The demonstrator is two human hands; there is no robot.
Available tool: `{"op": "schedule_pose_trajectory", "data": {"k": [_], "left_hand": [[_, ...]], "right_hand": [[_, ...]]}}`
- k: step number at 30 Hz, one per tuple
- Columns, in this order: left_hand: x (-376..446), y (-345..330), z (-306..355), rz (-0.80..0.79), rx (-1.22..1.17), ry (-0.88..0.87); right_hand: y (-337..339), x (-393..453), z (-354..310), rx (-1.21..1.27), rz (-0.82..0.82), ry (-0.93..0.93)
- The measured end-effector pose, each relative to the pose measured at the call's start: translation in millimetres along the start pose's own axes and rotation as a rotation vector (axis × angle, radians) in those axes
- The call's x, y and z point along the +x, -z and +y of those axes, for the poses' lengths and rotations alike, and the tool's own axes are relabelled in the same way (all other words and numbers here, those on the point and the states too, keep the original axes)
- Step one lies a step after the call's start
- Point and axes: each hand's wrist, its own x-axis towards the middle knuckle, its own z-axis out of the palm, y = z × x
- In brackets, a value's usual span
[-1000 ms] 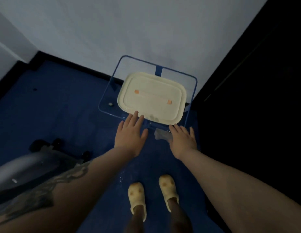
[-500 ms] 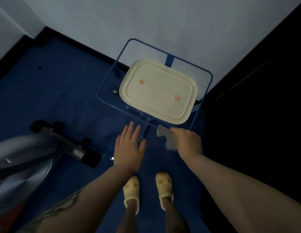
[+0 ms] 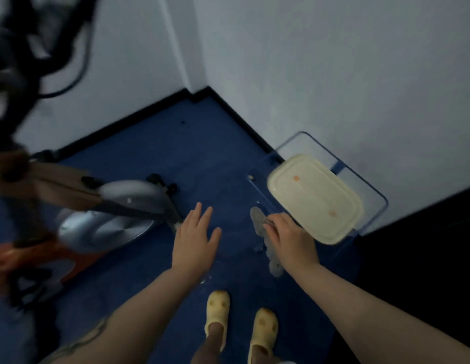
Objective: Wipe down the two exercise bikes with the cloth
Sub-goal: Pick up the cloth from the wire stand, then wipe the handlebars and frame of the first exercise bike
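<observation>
While the view was blurred toward its left edge, we recorded positions relative to the blue-framed stand (image 3: 370,190) in the corner, which carried a cream lidded box (image 3: 316,198). The right hand (image 3: 290,240) was just in front of the stand's near-left corner, its fingers curled round a pale grey cloth (image 3: 259,222); part of the cloth stuck up past the fingers and part hung below the wrist. The left hand (image 3: 195,237) was further left of the stand, over the blue floor (image 3: 197,153), with fingers straight and spread and holding nothing. We saw one exercise bike (image 3: 107,214) well to the left of the stand: a silver flywheel housing, an orange lower frame and a dark front foot, with blurred dark bars rising toward the upper left. Neither hand touched it. A pair of yellow clogs (image 3: 218,313) stood on the floor below the hands, nearer to us than the stand.
</observation>
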Motion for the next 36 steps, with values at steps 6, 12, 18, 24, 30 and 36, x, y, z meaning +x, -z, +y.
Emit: {"op": "schedule_pose_trajectory", "data": {"k": [6, 12, 18, 24, 30, 36], "left_hand": [[-86, 56, -85, 0.174, -0.042, 0.273], [-203, 65, -193, 0.243, -0.196, 0.606], [-333, 83, -312, 0.301, -0.262, 0.823], [-439, 123, -419, 0.406, -0.278, 0.959], [-486, 145, -490, 0.480, -0.325, 0.982], [-512, 156, -576, 0.488, -0.358, 1.012]], "right_hand": [[-22, -13, -108, 0.076, -0.128, 0.237], [-70, -52, -229, 0.031, -0.275, 0.499], [-136, -129, -359, 0.059, -0.356, 0.651], [-194, -210, -477, 0.114, -0.433, 0.674], [-244, -254, -568, 0.104, -0.507, 0.767], [-314, -277, -647, 0.056, -0.546, 0.832]]}}
